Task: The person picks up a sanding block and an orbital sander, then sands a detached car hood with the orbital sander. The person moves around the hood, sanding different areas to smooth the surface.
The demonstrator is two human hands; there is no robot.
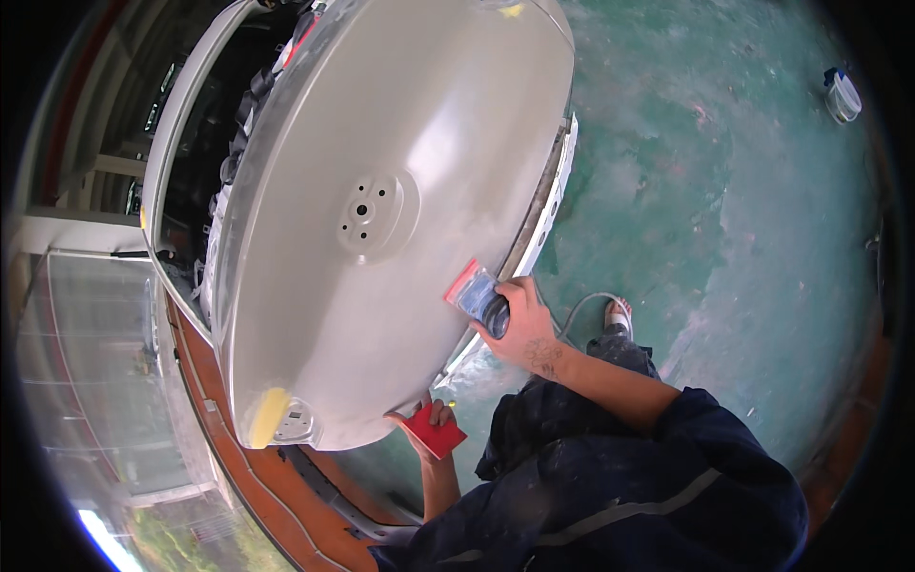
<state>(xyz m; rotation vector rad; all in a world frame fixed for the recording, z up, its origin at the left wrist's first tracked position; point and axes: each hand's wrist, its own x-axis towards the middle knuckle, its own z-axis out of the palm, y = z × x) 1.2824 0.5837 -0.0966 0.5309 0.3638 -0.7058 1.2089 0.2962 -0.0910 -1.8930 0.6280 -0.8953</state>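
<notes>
My right hand is wrapped round a sander with a dark round grip, a bluish clear body and a red-edged rectangular pad. Its pad rests against the grey-beige car panel, near the right edge. At the panel's lower end, my left hand is closed on a flat red sanding pad, fingers folded over it and thumb stretched towards the panel's edge. A round recess with several holes sits mid-panel. A yellow patch marks the lower left corner.
A grey hose loops down beside my foot. The car body and a window opening lie left of the panel. A white bucket stands far right on the green floor. An orange-brown strip runs along lower left.
</notes>
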